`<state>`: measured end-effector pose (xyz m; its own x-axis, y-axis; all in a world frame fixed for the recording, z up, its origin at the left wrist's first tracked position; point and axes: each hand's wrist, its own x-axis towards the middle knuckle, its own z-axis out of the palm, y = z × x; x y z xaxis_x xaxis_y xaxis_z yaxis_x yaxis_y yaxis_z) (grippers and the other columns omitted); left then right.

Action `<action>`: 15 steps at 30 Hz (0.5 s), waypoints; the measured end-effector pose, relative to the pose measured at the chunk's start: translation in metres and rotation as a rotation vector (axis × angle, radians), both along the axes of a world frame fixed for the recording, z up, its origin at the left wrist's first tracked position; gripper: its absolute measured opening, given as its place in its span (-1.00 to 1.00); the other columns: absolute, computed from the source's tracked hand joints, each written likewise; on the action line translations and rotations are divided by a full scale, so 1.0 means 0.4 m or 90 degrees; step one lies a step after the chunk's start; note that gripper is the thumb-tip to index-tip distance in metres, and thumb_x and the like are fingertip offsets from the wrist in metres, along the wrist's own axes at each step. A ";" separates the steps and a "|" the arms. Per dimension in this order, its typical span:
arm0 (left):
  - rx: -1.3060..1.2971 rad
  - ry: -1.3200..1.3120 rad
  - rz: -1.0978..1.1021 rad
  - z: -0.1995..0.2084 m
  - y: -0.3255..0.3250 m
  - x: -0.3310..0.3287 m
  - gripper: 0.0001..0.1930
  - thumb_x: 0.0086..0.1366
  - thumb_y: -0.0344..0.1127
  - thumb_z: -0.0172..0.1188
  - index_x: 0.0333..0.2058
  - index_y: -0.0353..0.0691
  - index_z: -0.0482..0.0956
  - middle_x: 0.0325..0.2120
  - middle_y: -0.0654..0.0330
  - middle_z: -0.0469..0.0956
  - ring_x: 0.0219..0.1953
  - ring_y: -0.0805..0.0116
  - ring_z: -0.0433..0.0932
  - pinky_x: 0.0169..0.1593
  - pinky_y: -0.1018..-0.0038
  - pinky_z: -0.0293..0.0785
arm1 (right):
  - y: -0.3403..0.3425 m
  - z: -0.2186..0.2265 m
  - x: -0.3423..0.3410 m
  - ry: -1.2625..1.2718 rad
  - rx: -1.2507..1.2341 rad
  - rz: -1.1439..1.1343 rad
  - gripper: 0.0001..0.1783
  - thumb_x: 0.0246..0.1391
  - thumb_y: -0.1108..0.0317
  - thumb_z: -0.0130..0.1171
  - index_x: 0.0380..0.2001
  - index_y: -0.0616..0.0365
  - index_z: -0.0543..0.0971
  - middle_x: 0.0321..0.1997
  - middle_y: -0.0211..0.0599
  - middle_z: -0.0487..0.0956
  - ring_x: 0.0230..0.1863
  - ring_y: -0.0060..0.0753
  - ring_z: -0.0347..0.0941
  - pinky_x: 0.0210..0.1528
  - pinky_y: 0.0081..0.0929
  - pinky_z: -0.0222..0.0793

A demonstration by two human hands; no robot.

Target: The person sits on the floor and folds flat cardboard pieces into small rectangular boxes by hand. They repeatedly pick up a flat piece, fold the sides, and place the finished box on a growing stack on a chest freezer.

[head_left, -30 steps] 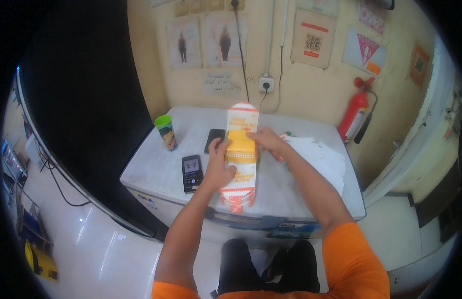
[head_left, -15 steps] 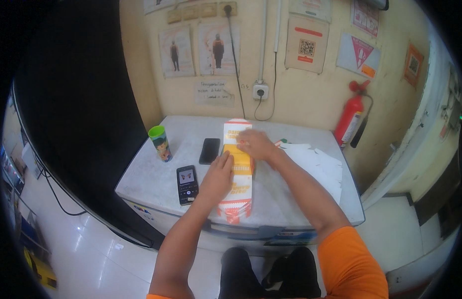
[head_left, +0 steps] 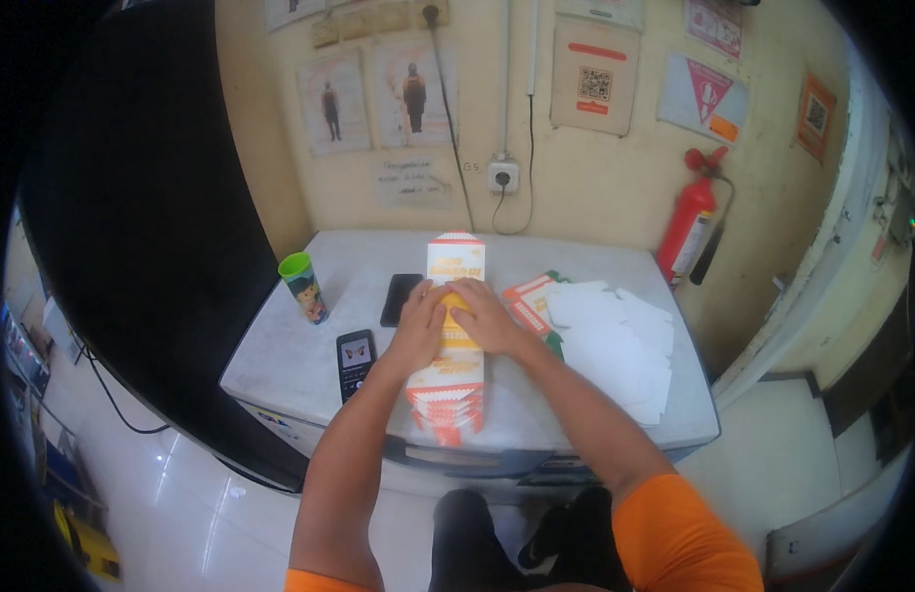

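A stack of long, flat carton blanks (head_left: 457,371), white with orange and yellow print, lies lengthwise in front of me with a yellow band across its middle. My left hand (head_left: 420,321) grips the stack's left side at the band, fingers bent over it. From the right, my right hand (head_left: 482,316) holds the same part, its fingers curled inward close to the left hand's. Between the hands some yellow (head_left: 455,331) shows. The undersides of both hands are hidden.
A green patterned cup (head_left: 304,288) and a dark phone (head_left: 402,300) stand and lie left of the stack; a lit phone (head_left: 356,365) is nearer. White blanks (head_left: 615,345) spread at the right, over orange-green printed ones (head_left: 532,304). A fire extinguisher (head_left: 688,222) hangs by the wall.
My right hand has come down and nearer, uncovering the orange-green printed blanks. My left hand has shifted slightly up along the stack, and both hands now sit close together on the band.
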<state>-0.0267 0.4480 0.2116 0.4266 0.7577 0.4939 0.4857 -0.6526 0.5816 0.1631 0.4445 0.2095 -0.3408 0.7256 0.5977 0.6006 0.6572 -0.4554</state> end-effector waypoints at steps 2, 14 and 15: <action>0.010 -0.018 -0.032 -0.023 0.001 0.004 -0.60 0.51 -0.32 -0.11 0.24 -0.30 0.36 0.32 -0.24 0.19 0.42 -0.17 0.11 0.44 0.17 0.06 | -0.010 -0.026 -0.003 0.029 0.051 -0.040 -0.50 0.19 0.35 0.06 0.18 0.34 0.40 0.19 0.11 0.41 0.28 0.15 0.25 0.34 -0.06 0.18; -0.011 0.088 -0.055 0.029 0.023 -0.036 -0.57 0.53 -0.22 -0.07 0.26 -0.27 0.38 0.34 -0.21 0.22 0.46 -0.09 0.09 0.44 0.24 0.07 | -0.108 0.028 0.019 -0.082 0.031 -0.158 -0.37 0.22 0.24 0.11 0.28 0.33 0.30 0.28 0.12 0.35 0.36 0.17 0.20 0.39 0.06 0.09; 0.000 0.043 -0.031 0.048 0.009 -0.051 -0.57 0.53 -0.20 -0.07 0.26 -0.26 0.39 0.35 -0.22 0.21 0.45 -0.10 0.11 0.43 0.23 0.09 | -0.151 0.061 0.034 -0.064 0.031 -0.153 -0.36 0.22 0.21 0.12 0.29 0.29 0.31 0.30 0.11 0.34 0.37 0.16 0.19 0.39 0.05 0.08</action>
